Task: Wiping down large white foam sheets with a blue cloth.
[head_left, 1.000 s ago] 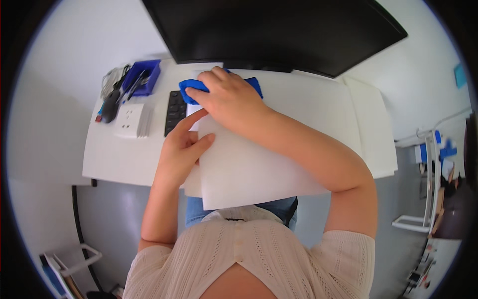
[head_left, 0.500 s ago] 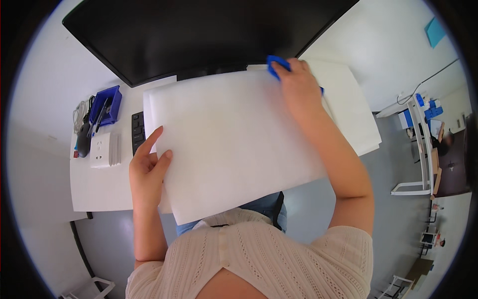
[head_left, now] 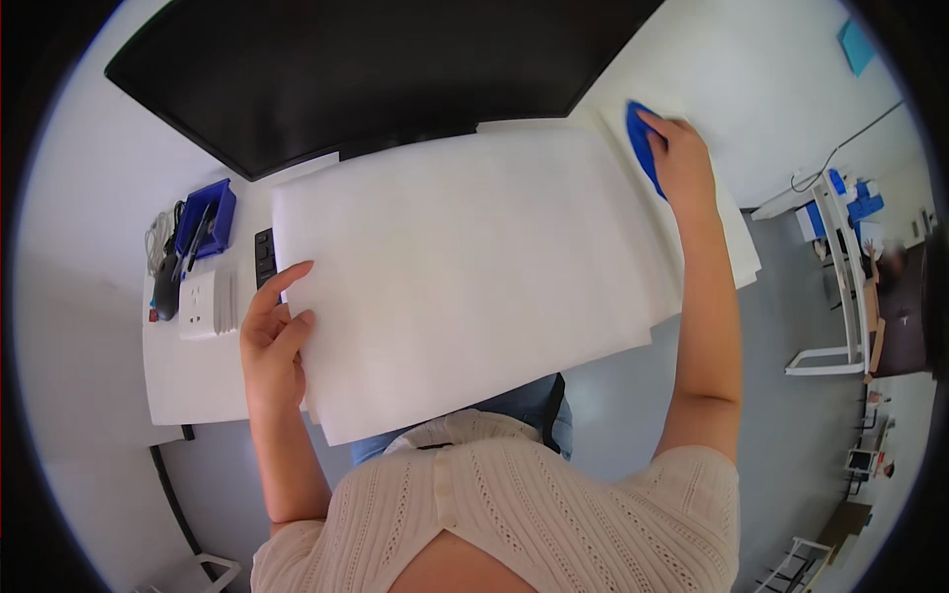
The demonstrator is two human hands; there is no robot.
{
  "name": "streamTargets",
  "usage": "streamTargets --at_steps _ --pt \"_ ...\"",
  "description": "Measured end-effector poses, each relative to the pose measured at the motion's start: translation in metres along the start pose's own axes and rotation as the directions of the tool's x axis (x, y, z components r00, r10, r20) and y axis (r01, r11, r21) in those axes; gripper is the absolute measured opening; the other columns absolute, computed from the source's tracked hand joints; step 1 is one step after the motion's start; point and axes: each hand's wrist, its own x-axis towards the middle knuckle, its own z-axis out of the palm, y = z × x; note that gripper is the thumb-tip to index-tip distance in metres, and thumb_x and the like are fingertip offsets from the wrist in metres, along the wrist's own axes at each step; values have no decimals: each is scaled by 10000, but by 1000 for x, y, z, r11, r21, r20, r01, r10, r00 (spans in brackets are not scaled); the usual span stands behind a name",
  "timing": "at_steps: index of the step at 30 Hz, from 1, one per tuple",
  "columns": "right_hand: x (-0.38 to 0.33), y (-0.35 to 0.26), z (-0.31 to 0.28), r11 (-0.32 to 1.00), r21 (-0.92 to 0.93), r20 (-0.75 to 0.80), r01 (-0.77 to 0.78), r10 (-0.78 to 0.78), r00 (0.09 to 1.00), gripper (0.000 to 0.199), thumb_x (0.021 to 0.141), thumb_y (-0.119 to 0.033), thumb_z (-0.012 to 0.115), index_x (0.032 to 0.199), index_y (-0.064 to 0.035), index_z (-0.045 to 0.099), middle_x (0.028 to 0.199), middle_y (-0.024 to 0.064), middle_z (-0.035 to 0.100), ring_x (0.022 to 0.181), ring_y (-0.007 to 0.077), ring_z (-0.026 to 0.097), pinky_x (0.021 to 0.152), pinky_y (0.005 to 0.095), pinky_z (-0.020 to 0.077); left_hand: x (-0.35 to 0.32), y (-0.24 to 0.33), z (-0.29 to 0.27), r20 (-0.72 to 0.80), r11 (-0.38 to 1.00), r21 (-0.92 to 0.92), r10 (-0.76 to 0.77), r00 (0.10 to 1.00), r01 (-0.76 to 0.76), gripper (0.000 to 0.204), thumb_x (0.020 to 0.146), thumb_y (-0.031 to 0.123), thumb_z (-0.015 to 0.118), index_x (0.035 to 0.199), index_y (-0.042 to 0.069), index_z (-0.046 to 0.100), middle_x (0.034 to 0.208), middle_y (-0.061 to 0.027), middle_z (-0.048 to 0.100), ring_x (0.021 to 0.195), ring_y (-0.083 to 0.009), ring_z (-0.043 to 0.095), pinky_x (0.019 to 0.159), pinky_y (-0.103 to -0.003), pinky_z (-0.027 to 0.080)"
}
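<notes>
While the right hand (head_left: 684,163) was closed on a blue cloth (head_left: 645,150), the left hand (head_left: 277,338) was set at the opposite side of a large white sheet (head_left: 465,277).

Blue cloth: one, bunched between the right thumb and fingers; its free part projected to the left of the grip, near the sheet's right edge, at the far right of the white table (head_left: 198,383).

White sheet: one, spread across the table, its near edge overhanging toward the lap; the left thumb and forefinger stood apart over its left edge, nothing visible between them, the other fingers curled. Whether those pressed its underside could not be told.

Also present, at left: black keyboard (head_left: 264,259), partly covered by the sheet; white socket block (head_left: 203,303); dark mouse (head_left: 166,287); blue tray (head_left: 225,212) containing pens. Behind the sheet: black monitor (head_left: 386,69).
</notes>
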Motion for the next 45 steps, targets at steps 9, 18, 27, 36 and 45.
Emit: streamTargets --at_steps 9,18,27,36,45 --pt "-6 -42 52 958 158 186 241 -269 945 314 950 -179 636 1254 -241 684 1358 27 593 1224 242 544 1002 363 500 -4 1 12 -91 985 165 65 994 -50 350 833 -69 649 1180 -29 660 1179 -105 664 1070 -157 617 913 -246 480" --pt "-63 -50 -20 925 184 284 331 -373 883 430 878 44 602 1201 -217 715 1300 4 625 1162 255 557 980 363 507 -3 -7 12 -138 956 277 133 982 -90 367 847 -73 674 1210 -26 647 1181 -114 664 1087 -161 619 942 -265 485" --pt "-159 -51 -91 934 330 354 135 -256 900 428 780 114 596 1090 -136 752 1199 40 657 1082 299 550 948 377 474 -1 -6 10 -123 956 279 123 985 -85 369 852 -62 670 1219 -29 644 1192 -121 660 1103 -163 611 956 -272 478" --pt "-225 -19 -107 845 479 530 -237 -64 845 461 609 132 518 914 -91 782 1084 72 694 1042 298 570 944 378 473 1 -3 7 -79 957 275 120 990 -94 357 855 -45 674 1210 -21 648 1210 -107 648 1101 -161 603 969 -270 461" --pt "-207 -8 -102 958 28 -95 -287 288 953 467 775 117 512 1137 -100 712 1210 106 653 1157 280 587 982 373 478 -1 0 14 -53 962 257 113 992 -95 352 867 -79 651 1213 -19 640 1182 -105 646 1072 -146 603 920 -253 482"
